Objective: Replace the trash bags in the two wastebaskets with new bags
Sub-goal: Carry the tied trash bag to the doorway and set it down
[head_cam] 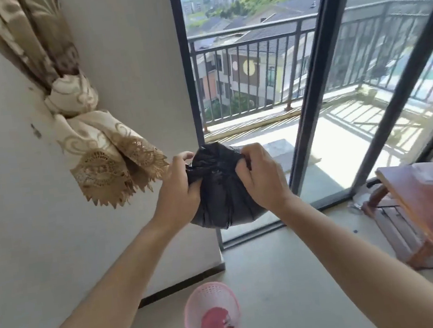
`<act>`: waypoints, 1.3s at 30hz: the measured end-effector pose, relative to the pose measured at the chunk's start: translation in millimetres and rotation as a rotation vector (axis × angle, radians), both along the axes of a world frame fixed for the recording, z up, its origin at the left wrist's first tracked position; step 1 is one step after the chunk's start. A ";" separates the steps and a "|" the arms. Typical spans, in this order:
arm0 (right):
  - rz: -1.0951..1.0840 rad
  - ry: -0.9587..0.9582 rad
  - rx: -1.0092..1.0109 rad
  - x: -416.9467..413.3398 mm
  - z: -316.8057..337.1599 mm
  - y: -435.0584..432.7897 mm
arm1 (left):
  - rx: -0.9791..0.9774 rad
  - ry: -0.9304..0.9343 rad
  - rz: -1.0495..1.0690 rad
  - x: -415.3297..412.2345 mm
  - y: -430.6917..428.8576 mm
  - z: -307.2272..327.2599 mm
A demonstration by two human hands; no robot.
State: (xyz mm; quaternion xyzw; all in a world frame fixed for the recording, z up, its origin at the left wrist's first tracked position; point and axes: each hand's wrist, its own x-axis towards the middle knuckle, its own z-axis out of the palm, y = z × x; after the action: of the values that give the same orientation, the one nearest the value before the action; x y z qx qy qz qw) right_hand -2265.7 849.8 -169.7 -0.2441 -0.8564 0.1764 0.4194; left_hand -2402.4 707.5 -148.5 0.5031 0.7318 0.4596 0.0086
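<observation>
Before balcony door (312, 99), left hand (177, 188), right hand (261, 176) pinch bag (220, 193) (black).

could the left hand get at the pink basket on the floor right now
Probably not yet: the left hand grips the black plastic trash bag, raised above the pink perforated plastic wastebasket. Nothing blocks the path down once it lets go.

**Tally, taken from the doorway**

Two hands: left hand (178, 192), right hand (262, 177). One black trash bag (221, 190) between them. One pink wastebasket (211, 295) on the floor by the wall's corner, with one small pale scrap (228, 321) inside. One curtain (86, 141), with one knot. One wooden table (430, 204) at the floor's right edge. One balcony railing (252, 60) outside.
</observation>
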 end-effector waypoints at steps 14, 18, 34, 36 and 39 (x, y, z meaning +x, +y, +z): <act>-0.911 0.013 0.042 430.7 62.7 -115.1 | 0.091 -0.097 -0.940 375.2 76.9 44.8; -1.155 -0.032 0.058 564.7 67.7 -198.2 | 0.104 -0.060 -1.217 522.8 38.1 58.4; -1.852 -0.133 -0.057 1021.9 54.3 -582.1 | 0.019 0.010 -2.076 1075.7 -239.9 50.1; -1.859 -0.135 -0.086 1070.1 50.4 -593.4 | -0.045 -0.020 -2.129 1127.8 -247.8 49.1; -1.869 -0.127 -0.128 1149.6 43.5 -600.9 | -0.154 -0.073 -2.195 1209.5 -250.6 42.9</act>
State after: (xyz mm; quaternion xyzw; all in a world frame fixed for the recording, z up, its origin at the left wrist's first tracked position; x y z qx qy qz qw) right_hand -1116.1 248.9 -126.1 -0.8647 -0.3233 -0.1986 0.3292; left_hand -1192.9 456.9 -105.6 0.8642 -0.0874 0.1699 0.4655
